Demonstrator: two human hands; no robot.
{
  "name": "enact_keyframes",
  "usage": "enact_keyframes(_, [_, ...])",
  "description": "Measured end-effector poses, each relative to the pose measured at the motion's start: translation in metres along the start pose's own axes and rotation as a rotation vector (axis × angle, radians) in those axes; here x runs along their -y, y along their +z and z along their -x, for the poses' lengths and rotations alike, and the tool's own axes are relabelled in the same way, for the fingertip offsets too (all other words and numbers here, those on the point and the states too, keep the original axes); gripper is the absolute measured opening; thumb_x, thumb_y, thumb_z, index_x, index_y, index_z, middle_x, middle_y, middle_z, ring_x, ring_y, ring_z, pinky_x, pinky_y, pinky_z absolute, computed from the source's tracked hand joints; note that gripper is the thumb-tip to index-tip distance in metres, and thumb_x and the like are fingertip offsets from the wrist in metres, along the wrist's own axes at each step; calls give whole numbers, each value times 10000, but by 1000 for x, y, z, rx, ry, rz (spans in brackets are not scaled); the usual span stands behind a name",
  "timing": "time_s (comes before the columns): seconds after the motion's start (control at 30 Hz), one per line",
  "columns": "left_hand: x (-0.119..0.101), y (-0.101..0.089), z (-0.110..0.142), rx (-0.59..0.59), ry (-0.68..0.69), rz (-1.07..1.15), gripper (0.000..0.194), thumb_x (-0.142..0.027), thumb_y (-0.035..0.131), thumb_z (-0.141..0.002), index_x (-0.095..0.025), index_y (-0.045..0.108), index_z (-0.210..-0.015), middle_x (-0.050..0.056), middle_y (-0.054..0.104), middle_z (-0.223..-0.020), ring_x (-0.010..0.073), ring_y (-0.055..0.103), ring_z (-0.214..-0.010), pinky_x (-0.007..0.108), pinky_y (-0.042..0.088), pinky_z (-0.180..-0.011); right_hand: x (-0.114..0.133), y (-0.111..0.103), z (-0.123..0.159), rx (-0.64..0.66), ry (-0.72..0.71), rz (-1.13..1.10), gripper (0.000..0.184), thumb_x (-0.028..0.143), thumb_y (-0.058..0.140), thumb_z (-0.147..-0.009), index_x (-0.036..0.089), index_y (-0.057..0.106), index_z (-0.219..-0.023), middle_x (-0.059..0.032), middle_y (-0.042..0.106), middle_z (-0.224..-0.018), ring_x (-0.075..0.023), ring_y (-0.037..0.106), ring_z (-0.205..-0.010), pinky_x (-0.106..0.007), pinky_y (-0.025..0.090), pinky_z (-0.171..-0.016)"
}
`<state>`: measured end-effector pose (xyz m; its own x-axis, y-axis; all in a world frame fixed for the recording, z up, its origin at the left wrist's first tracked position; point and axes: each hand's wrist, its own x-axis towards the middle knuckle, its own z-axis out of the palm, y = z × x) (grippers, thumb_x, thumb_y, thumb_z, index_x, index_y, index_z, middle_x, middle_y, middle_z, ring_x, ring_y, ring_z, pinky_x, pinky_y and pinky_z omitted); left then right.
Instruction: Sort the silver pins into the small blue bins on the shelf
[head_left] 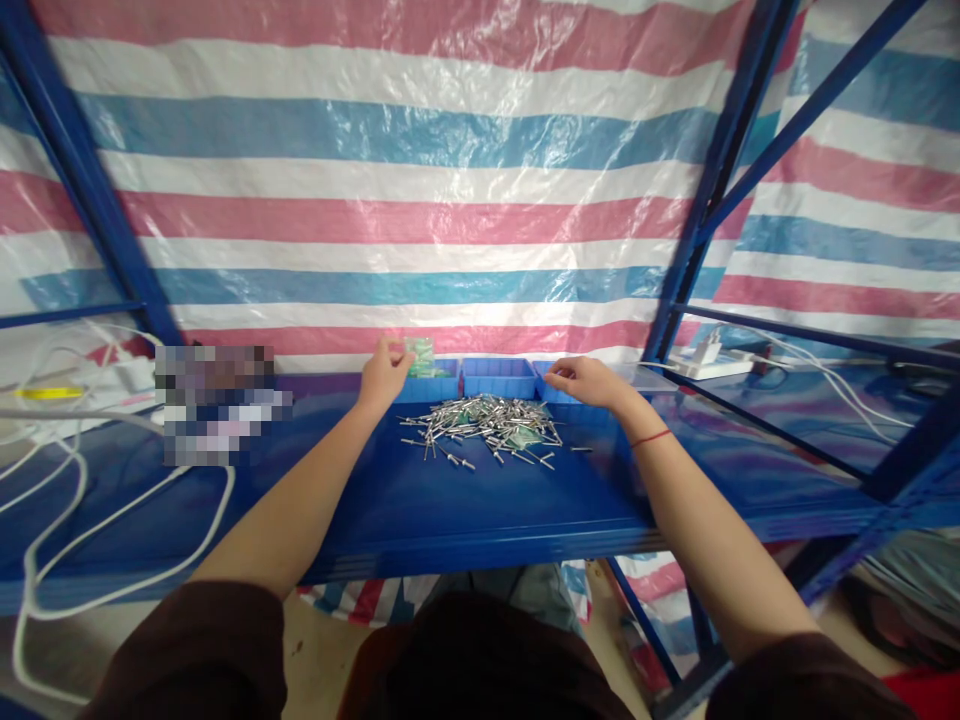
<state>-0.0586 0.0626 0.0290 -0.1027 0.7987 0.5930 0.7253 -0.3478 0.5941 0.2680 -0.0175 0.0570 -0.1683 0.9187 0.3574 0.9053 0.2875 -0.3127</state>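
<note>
A heap of small metal pins [484, 420] lies on the blue shelf [450, 500], with a few small green pieces mixed in. Behind the heap stand three blue bins in a row: left [435, 385], middle [499, 378], right [559, 392]. My left hand [384, 375] is closed on a small green piece [420, 350] and holds it above the left bin. My right hand [581, 380] hovers over the right bin, fingers pinched together; what they hold is too small to make out.
White cables [112, 540] loop over the shelf's left part, near a blurred patch [217, 400]. A white power strip with a plug [701, 360] sits at the right. Blue shelf posts [705, 190] rise on both sides. A striped tarp [420, 180] hangs behind.
</note>
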Motion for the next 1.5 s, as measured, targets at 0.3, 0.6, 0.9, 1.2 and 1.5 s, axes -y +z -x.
enact_keyframes(0.3, [-5, 12, 12, 244, 172, -434, 569, -578, 277, -869, -235, 563, -1220, 108, 467, -1360, 351, 327, -1298, 546, 219, -1052, -13, -26, 18, 596, 290, -52, 441, 539, 670, -640, 187, 660, -904, -67, 650, -827, -145, 579, -657, -226, 439, -515])
enact_keyframes(0.6, [-66, -4, 55, 741, 457, -176, 728, -714, 402, -745, -341, 367, -1369, 45, 214, -1509, 328, 174, -1376, 491, 192, -1095, 1, -11, 64, 611, 158, -112, 363, 440, 663, -675, 152, 593, -885, -56, 613, -797, -108, 556, -495, -222, 420, -436])
enact_keyframes(0.9, [-61, -8, 54, 990, 426, -277, 1018, -754, 497, -620, -316, 117, -1456, 22, 0, -1548, 351, 16, -1400, 489, 131, -1115, 19, 1, 55, 376, -211, -26, 178, 278, 512, -792, 143, 605, -723, -24, 595, -617, -112, 523, -532, -235, 371, -542])
enact_keyframes(1.2, [-51, -13, 48, 1005, 421, -252, 1073, -736, 525, -618, -284, 44, -1464, 59, -7, -1546, 328, 28, -1405, 461, 157, -1116, 73, 37, -4, 225, -449, 58, 215, 269, 491, -821, 148, 645, -733, -42, 625, -661, -111, 498, -580, -246, 322, -590])
enact_keyframes(1.5, [-74, 8, 79, 886, 587, -33, 767, -688, 481, -730, -382, 282, -1404, 18, 199, -1517, 318, 152, -1387, 479, 144, -1117, 1, 20, -15, 331, 248, 247, 256, 262, 467, -769, 134, 631, -619, -120, 643, -643, -194, 589, -591, -281, 412, -566])
